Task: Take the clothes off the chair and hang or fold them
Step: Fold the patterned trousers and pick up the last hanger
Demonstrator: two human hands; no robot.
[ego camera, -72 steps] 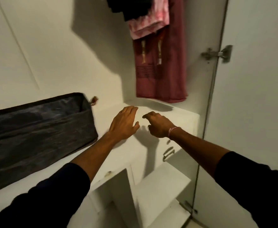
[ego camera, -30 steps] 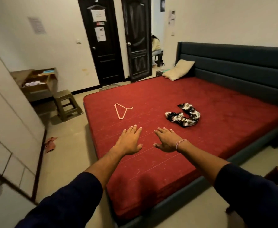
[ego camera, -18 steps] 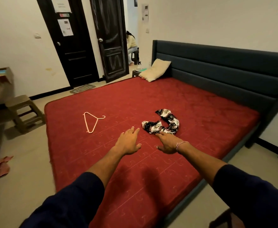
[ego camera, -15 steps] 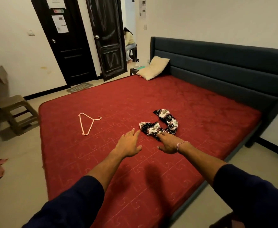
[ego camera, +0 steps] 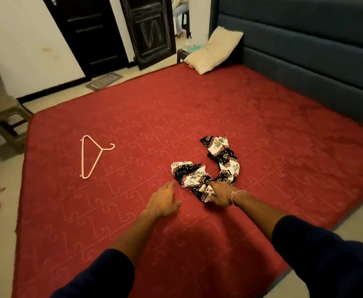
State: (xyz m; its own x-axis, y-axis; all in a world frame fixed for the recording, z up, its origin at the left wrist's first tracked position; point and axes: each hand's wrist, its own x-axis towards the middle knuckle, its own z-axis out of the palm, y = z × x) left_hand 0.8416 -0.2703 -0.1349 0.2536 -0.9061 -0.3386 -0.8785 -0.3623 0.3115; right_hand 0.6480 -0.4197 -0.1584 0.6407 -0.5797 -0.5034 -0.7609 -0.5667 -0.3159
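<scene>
Turned away from the wardrobe and its hanging clothes, seen a couple of seconds back, and now leaning over the bed (ego camera: 262,108). Closed in fast on the garment (ego camera: 208,166) over the last second: a rumpled black-and-white patterned piece, curled in a loose horseshoe on the red cover, roughly mid-bed. Right hand (ego camera: 220,195) down on the near end of the garment, fingers (ego camera: 213,187) touching the cloth and seemingly starting to curl into it; cannot tell whether a real grip is made yet. Left hand (ego camera: 163,201) just left of the garment, flat and relaxed above the cover, fingers straight, holding nothing, a little apart from the cloth. Hands near each other but not together. Hanger (ego camera: 90,157), pale pink, lying flat well to the left of the garment, untouched. Pillow (ego camera: 215,50) propped far beyond the garment, against the headboard (ego camera: 305,50). Stool (ego camera: 6,119) off the bed's far-left side, past the hanger. No chair with clothes in view. Judging by this: one piece already dealt with at the wardrobe, this one next in line. Likely next: lift it, shake it open, then either fold on the bed or thread onto the hanger. Thin, limp cloth, so probably needing both hands to spread.
</scene>
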